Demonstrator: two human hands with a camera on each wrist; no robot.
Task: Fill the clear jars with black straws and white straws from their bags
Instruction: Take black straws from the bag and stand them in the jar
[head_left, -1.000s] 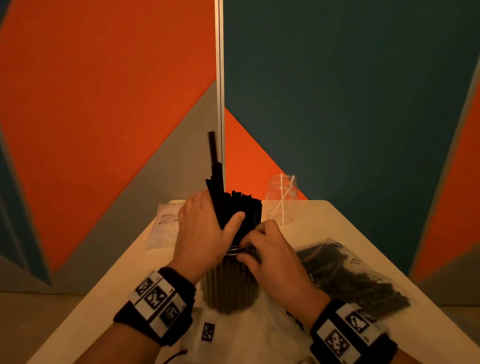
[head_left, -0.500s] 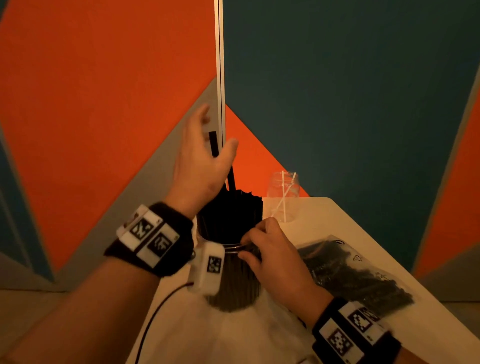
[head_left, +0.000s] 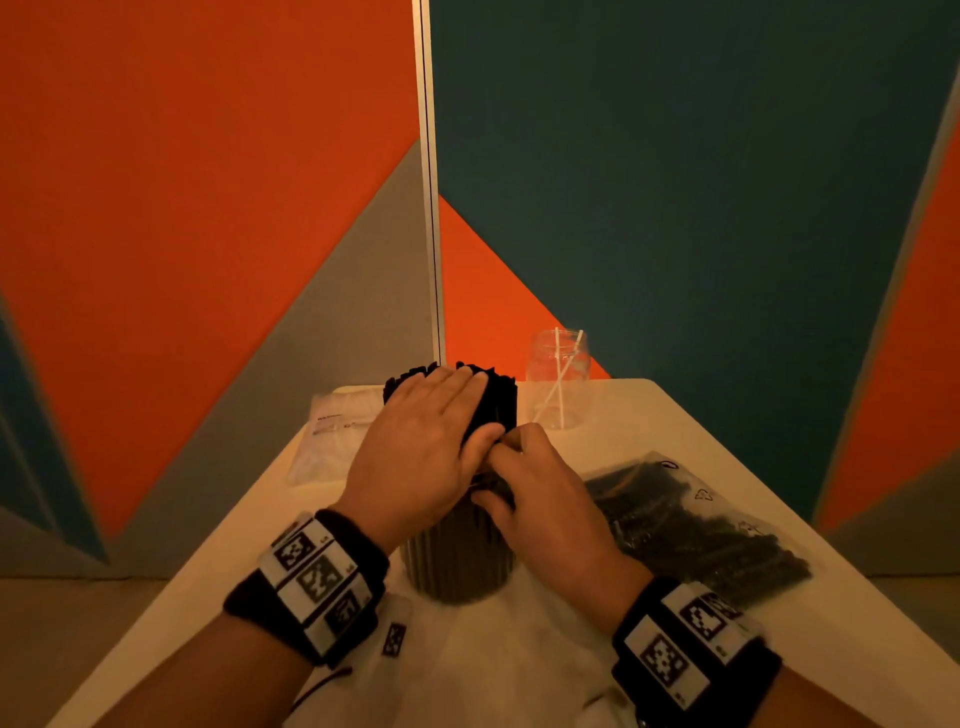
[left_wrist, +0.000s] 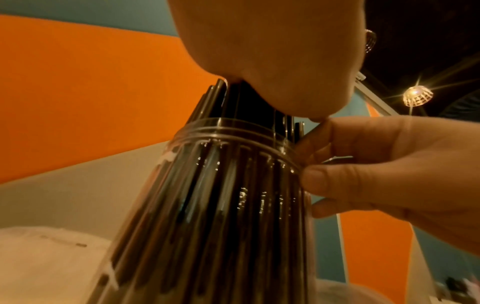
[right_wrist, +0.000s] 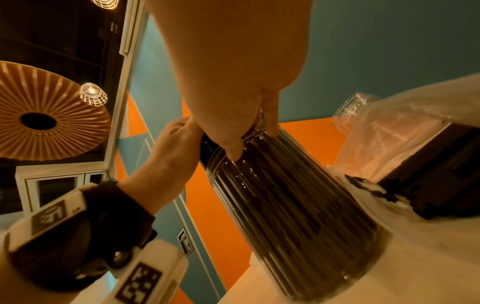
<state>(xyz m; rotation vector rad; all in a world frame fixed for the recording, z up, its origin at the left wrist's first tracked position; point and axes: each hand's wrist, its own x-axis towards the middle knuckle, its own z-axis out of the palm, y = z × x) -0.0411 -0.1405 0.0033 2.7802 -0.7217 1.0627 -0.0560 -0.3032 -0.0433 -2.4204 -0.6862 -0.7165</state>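
A clear jar (head_left: 457, 566) (left_wrist: 221, 216) (right_wrist: 293, 216) packed with black straws (head_left: 498, 397) stands upright at the table's middle. My left hand (head_left: 431, 441) (left_wrist: 262, 51) lies flat on the straw tops, fingers straight, pressing down. My right hand (head_left: 540, 499) (left_wrist: 363, 170) (right_wrist: 233, 82) grips the jar at its threaded neck, fingers curled round the rim. A second clear jar (head_left: 558, 379) with two white straws stands at the back. A bag of black straws (head_left: 691, 530) (right_wrist: 426, 185) lies to the right. A bag of white straws (head_left: 337, 431) lies at the back left.
The table (head_left: 701, 426) narrows toward a corner of orange, grey and teal wall panels. Crumpled white plastic (head_left: 493, 649) lies under and in front of the jar. The table's left and right edges fall off close by.
My left hand went up with a tall black straw, then came down flat on the straw bundle. The tall straw no longer sticks out. My right hand has stayed on the jar's neck.
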